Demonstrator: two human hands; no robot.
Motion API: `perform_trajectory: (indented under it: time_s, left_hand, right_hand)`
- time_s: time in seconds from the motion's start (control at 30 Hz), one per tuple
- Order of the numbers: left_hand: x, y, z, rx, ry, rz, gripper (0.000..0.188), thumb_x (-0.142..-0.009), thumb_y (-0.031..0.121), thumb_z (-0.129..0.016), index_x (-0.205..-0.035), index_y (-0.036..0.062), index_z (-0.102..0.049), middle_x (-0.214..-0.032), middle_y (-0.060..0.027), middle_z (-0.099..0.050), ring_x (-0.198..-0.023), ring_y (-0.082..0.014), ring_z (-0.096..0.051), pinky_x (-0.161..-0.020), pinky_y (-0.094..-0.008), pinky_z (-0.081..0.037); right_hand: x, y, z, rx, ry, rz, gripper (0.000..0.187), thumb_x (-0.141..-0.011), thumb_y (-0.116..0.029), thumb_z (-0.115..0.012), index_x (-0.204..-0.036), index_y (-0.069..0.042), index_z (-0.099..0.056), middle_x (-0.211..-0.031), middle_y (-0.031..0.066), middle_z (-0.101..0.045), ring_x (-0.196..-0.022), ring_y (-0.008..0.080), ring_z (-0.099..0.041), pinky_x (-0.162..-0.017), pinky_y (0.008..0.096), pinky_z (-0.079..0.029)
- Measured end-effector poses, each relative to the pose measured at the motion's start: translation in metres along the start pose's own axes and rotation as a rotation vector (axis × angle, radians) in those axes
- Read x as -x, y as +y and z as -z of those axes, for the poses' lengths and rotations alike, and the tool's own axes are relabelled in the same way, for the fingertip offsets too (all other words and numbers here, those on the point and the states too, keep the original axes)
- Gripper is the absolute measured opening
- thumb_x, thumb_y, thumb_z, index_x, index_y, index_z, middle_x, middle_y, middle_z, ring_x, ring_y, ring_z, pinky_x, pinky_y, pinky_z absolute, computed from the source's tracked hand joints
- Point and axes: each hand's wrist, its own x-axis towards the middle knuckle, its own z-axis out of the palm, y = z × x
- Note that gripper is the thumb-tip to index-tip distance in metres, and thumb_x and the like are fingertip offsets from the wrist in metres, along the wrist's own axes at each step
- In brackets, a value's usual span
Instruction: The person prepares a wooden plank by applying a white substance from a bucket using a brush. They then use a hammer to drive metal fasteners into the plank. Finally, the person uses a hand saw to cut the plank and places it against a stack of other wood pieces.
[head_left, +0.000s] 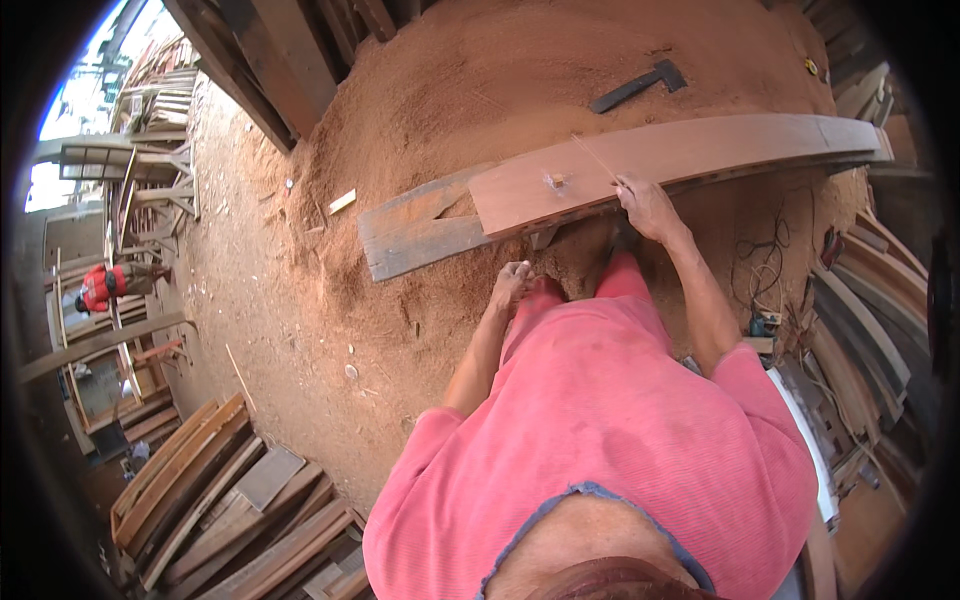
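A reddish-brown plank (700, 158) lies across a weathered grey board (415, 240) in front of me. My right hand (650, 210) is at the plank's near edge, its fingers pinched on a thin stick (596, 158) that slants over the plank's face. On the plank, just left of that hand, sits a small block-like piece (556, 182), too small to name. My left hand (514, 282) is closed with curled fingers, just short of the grey board and by my knee; whether it holds anything is hidden.
A dark L-shaped square (640, 86) rests on the sawdust beyond the plank. Curved timbers are stacked at the lower left (180, 470) and right (860, 320). Cables (768, 265) lie near a teal power tool (760, 325). Far left, a person in red (105, 285) bends over.
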Motion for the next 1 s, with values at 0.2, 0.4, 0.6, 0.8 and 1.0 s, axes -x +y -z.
perform_trajectory:
  time_s: [0.2, 0.4, 0.6, 0.8, 1.0]
  left_hand:
    - [-0.047, 0.0, -0.045, 0.478, 0.114, 0.0, 0.03, -0.101, 0.031, -0.06, -0.116, 0.0057, -0.057, -0.098, -0.0062, -0.066, -0.075, -0.0158, -0.063, -0.062, -0.0319, -0.051]
    - [-0.064, 0.009, -0.065, 1.039, 0.216, -0.018, 0.019, -0.1, 0.014, -0.057, -0.12, 0.0147, -0.058, -0.101, -0.0042, -0.068, -0.089, -0.0245, -0.067, -0.076, -0.0462, -0.055]
    - [-0.08, 0.017, -0.105, 1.36, 0.454, -0.276, 0.023, -0.099, 0.008, -0.054, -0.121, 0.014, -0.058, -0.108, -0.0037, -0.068, -0.1, -0.0245, -0.066, -0.087, -0.0478, -0.054]
    - [-0.099, 0.015, -0.124, 1.433, 0.584, -0.402, 0.024, -0.099, 0.018, -0.059, -0.123, 0.0133, -0.058, -0.114, -0.0045, -0.067, -0.103, -0.0241, -0.065, -0.092, -0.0465, -0.052]
    - [-0.08, 0.072, -0.158, 1.682, 0.381, -0.419, 0.054, -0.101, 0.055, -0.043, -0.136, 0.0159, -0.054, -0.135, -0.0073, -0.061, -0.123, -0.0317, -0.057, -0.105, -0.0558, -0.043]
  right_hand:
    - [-0.099, 0.027, 0.016, 0.234, -0.526, 0.191, 0.031, -0.098, -0.022, -0.053, -0.113, 0.002, -0.066, -0.11, 0.0268, -0.068, -0.102, 0.0456, -0.064, -0.087, 0.0503, -0.049]
    - [-0.181, 0.039, 0.017, 0.286, -0.363, 0.136, 0.047, -0.097, -0.042, -0.059, -0.099, 0.005, -0.062, -0.097, 0.0299, -0.066, -0.094, 0.045, -0.064, -0.081, 0.0522, -0.049]
    - [-0.237, 0.102, -0.014, 0.196, -0.924, 0.054, 0.071, -0.084, -0.068, -0.068, -0.099, 0.001, -0.067, -0.086, 0.0157, -0.068, -0.079, 0.025, -0.064, -0.068, 0.043, -0.05]
    - [-0.259, 0.117, -0.037, 0.066, -1.136, -0.108, 0.082, -0.08, -0.066, -0.074, -0.117, 0.006, -0.068, -0.094, 0.0141, -0.072, -0.082, 0.0238, -0.068, -0.072, 0.0381, -0.053]
    - [-0.25, 0.101, -0.023, 0.015, -1.126, -0.099, 0.074, -0.083, -0.063, -0.073, -0.114, 0.004, -0.071, -0.094, 0.0121, -0.072, -0.084, 0.0209, -0.068, -0.075, 0.0349, -0.053]
